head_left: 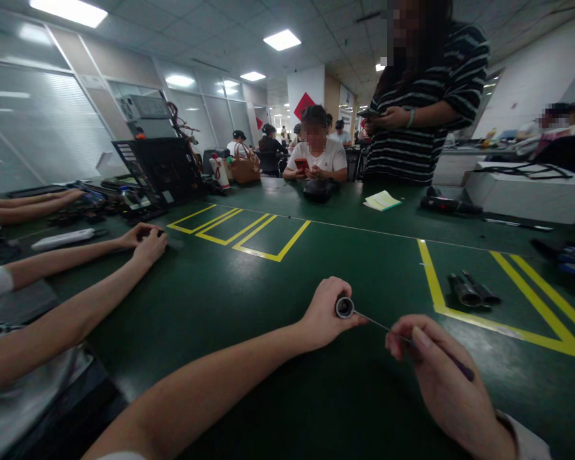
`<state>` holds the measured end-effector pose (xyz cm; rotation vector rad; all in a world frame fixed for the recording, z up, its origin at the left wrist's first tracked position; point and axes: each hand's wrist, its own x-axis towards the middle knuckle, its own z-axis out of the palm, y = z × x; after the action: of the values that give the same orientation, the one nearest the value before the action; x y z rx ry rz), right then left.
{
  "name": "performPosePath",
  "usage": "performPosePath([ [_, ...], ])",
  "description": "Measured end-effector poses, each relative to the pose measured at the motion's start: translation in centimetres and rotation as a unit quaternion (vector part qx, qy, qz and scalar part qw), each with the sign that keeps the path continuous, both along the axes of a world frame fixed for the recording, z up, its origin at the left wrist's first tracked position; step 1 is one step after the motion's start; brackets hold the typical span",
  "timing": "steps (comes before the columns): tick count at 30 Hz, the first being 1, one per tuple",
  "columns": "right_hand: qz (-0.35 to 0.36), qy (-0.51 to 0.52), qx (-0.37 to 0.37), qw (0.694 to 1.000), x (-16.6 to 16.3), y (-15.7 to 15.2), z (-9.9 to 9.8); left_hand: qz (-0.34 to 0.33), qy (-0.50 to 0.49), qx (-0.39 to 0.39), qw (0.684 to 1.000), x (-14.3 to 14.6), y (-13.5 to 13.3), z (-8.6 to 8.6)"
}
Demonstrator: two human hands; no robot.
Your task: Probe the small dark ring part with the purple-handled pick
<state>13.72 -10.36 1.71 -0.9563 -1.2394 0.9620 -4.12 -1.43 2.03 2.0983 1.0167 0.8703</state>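
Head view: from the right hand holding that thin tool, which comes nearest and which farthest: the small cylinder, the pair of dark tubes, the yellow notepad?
1. Small cylinder, just left of the right hand, held in the left hand.
2. Dark tubes, to the right inside the yellow lines.
3. Yellow notepad, far across the table by the standing person.

No readable text or labels.

left hand [326, 313]: forearm stretched forward, fingers curled shut | right hand [443, 377]: lower right, thumb and forefinger pinched
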Motion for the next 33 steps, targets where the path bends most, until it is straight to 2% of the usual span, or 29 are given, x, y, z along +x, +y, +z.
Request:
performPosePath([
  [3,0.015,-0.05,-0.015,0.999,0.2,-0.1,-0.5,-0.042,0.005,-0.054,0.998,0.2,0.3,-0.4],
  [8,0.012,-0.198,-0.012,0.98,-0.2,-0.6,0.2,-0.047,0.03,0.003,0.998,0.3,0.7,-0.9],
  [13,0.01,-0.299,0.084,0.95,-1.0,-1.2,0.9,-0.019,0.065,0.031,0.997,0.4,0.7,-1.3],
  [17,0.017,-0.364,0.146,0.92,-1.0,-1.3,0.8,-0.047,0.106,0.074,0.99,0.4,0.6,-1.6],
  [20,0.004,-0.38,0.168,0.909,-0.8,-1.2,0.9,-0.061,0.111,0.092,0.988,0.4,0.4,-1.6],
  [28,-0.009,-0.366,0.197,0.91,-0.8,-1.1,0.9,-0.062,0.132,0.096,0.985,0.4,0.4,-1.8],
  [33,0.003,-0.366,0.18,0.913,-0.9,-1.1,0.7,-0.08,0.136,0.103,0.982,0.4,0.4,-2.0],
])
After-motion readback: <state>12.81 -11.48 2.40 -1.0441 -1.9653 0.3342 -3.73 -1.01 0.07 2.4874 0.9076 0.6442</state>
